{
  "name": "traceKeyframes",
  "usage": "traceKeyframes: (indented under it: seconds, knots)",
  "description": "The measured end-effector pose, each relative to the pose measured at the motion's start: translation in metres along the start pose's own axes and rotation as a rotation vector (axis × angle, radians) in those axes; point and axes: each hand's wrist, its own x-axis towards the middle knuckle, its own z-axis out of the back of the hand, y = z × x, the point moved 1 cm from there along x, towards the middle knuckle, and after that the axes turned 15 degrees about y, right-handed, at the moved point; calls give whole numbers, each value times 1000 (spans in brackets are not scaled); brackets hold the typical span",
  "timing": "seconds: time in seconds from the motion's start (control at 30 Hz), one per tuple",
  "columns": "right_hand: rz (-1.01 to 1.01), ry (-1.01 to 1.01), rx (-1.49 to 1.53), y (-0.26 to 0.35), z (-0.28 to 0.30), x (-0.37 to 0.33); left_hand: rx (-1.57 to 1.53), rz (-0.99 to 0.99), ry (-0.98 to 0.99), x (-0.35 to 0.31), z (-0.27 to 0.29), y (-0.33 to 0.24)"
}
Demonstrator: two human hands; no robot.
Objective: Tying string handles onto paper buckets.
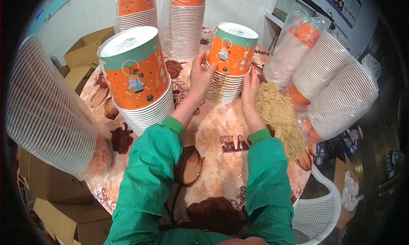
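A stack of nested orange-and-green paper buckets point(232, 57) stands upside down at the far middle of the table, white base up. My left hand point(201, 77) is against its left side, and my right hand point(250, 89) is against its right side, so the stack is held between them. Some tan strands show against the stacked white rims near my left hand. Just right of my right hand lies a loose bundle of tan string point(279, 117). To the left of my left hand stands a second, larger-looking upside-down bucket stack point(138, 83), untouched.
Plastic-wrapped bucket stacks lean at the left point(51, 104), stand at the back point(186, 28) and lie along the right point(336, 102). A flowered cloth point(208, 160) covers the round table. Cardboard boxes point(72, 219) sit at lower left; a white plastic chair point(317, 209) is at lower right.
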Motion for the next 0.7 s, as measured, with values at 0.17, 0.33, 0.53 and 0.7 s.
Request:
traceKeyframes:
  seconds: [0.17,0.33,0.53,0.7]
  knots:
    - [-125,-31,-270,-13,6,-24,177,164,3,-17,1,8]
    - [-161,302,-387,6,-6,-90,223,361,86,-58,12,16]
    - [46,1019,-55,168,-5,-168,165,442,174,-106,22,-19]
    - [338,1241,32,278,0,-203,328,173,364,-116,14,-120]
